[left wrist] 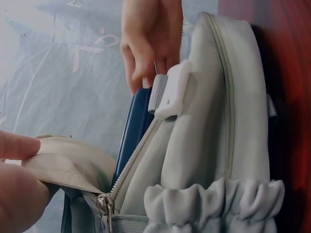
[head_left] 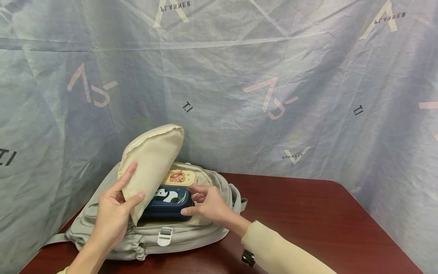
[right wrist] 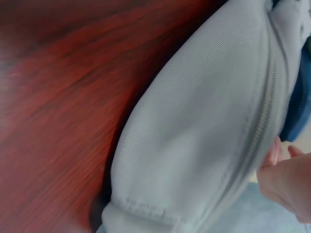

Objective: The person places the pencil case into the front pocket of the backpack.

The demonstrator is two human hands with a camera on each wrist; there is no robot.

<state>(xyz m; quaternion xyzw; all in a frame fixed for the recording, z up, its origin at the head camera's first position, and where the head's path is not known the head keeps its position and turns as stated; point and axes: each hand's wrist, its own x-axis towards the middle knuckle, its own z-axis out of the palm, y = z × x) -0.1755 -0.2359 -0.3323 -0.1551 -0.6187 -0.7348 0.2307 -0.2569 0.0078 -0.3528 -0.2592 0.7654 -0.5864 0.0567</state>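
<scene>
A light grey-green backpack (head_left: 198, 238) lies on the table with its front compartment unzipped. My left hand (head_left: 114, 207) pinches the edge of its cream-lined flap (head_left: 154, 160) between thumb and fingers, holding it raised to the left. Inside the opening sits a dark blue pencil case (head_left: 165, 211) with a panda on top. My right hand (head_left: 210, 203) grips that case's right end, thumb on the near side and fingers behind. Beyond it lies a yellow pencil case (head_left: 188, 177) with a brown cartoon picture. The flap hides the left ends of both cases.
A white buckle (head_left: 165, 236) hangs on the backpack's near side, and a metal zipper pull (left wrist: 104, 206) sits at the flap's corner. Shoulder straps (head_left: 239, 199) stick out on the right. The red-brown table (head_left: 301, 220) extends rightward to a grey printed curtain (head_left: 219, 95).
</scene>
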